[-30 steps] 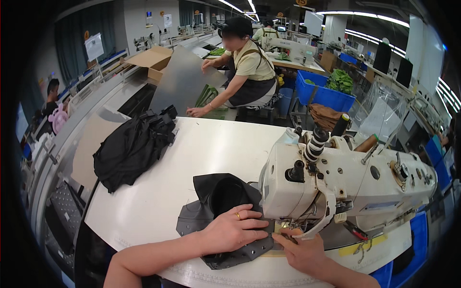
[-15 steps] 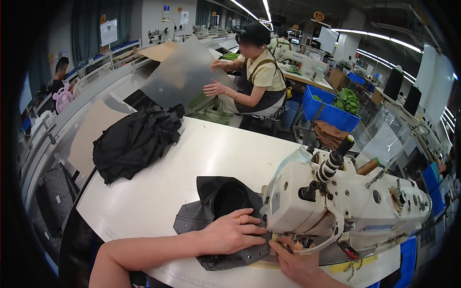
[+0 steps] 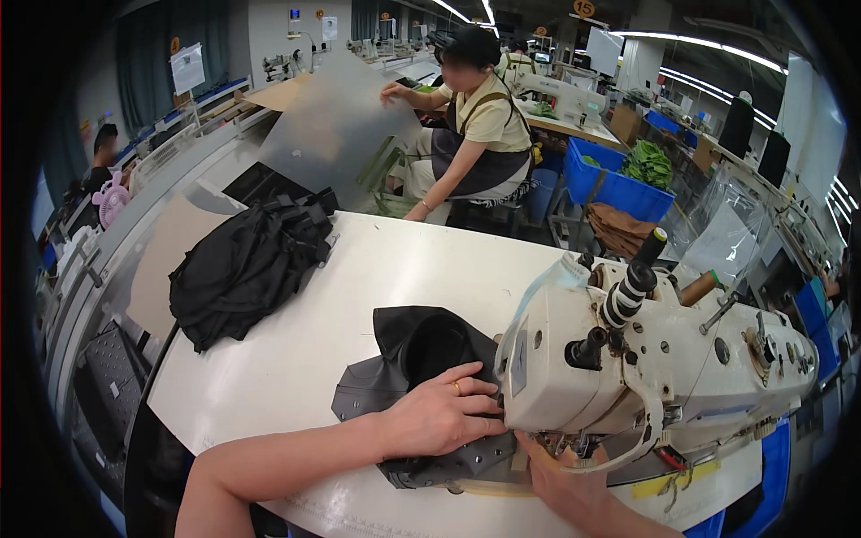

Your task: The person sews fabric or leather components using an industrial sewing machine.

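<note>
Seemingly to steady the grey piece (image 3: 363, 386) on the desk (image 3: 260, 394) beside the machine (image 3: 560, 359), your left hand (image 3: 439, 417) presses it, fingers slightly spread; whether your right hand's (image 3: 569, 480) half-hidden fingers pinch anything, I cannot tell.

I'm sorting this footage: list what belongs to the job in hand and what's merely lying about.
In the job:
studded dark-grey piece, under the left hand
white sewing machine, with the right hand at its needle end

Apparently lying about:
black fabric heap, untouched, possibly stock
blue bin holding green pieces
brown pieces, stacked
</note>
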Demonstrator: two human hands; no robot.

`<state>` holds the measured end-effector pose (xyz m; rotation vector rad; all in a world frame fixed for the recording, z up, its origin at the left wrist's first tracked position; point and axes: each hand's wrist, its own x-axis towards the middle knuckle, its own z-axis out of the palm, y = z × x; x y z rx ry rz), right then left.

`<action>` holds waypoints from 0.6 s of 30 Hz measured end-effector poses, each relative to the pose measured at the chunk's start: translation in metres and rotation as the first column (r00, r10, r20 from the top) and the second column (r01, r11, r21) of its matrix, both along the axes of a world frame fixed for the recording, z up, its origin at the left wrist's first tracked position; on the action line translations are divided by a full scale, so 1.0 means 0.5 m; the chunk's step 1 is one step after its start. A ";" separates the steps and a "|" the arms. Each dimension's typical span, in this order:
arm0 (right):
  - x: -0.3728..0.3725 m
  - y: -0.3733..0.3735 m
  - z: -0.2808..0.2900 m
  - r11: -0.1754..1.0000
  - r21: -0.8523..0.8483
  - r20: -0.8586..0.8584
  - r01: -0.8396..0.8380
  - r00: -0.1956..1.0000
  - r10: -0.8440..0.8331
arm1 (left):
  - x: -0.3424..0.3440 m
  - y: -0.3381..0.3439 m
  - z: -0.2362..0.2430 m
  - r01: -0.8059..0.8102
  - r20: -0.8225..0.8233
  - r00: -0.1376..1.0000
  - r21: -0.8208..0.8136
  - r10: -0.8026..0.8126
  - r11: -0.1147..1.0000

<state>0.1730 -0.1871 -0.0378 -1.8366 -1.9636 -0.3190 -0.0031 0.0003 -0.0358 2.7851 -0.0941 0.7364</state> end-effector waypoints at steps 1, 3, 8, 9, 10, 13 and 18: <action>-0.003 0.001 0.000 1.000 0.018 0.024 0.010 1.000 -0.010 | 0.001 0.002 0.002 -0.017 -0.007 1.000 0.010 0.017 1.000; -0.005 -0.001 0.000 0.999 -0.014 0.082 0.047 0.996 -0.046 | 0.003 0.005 0.005 -0.005 0.001 1.000 0.000 0.005 1.000; 0.006 -0.005 -0.013 0.999 0.008 0.236 -0.037 0.971 0.034 | 0.004 0.009 -0.008 -0.006 0.008 1.000 0.034 0.005 0.999; 0.008 -0.005 -0.016 0.998 0.020 0.309 -0.052 0.950 0.043 | 0.005 0.010 -0.012 -0.012 0.005 1.000 0.018 0.012 1.000; 0.011 -0.006 -0.017 0.997 0.033 0.380 -0.068 0.923 0.050 | 0.006 0.013 -0.013 -0.036 0.010 0.999 -0.009 0.037 0.999; 0.013 -0.007 -0.015 0.992 0.046 0.334 -0.121 0.937 0.099 | 0.011 0.023 0.011 0.027 -0.022 0.999 0.020 -0.027 0.999; 0.010 -0.006 0.002 0.985 0.013 0.032 -0.170 0.985 0.170 | -0.004 -0.005 0.115 0.023 -0.342 0.939 -0.046 -0.038 0.999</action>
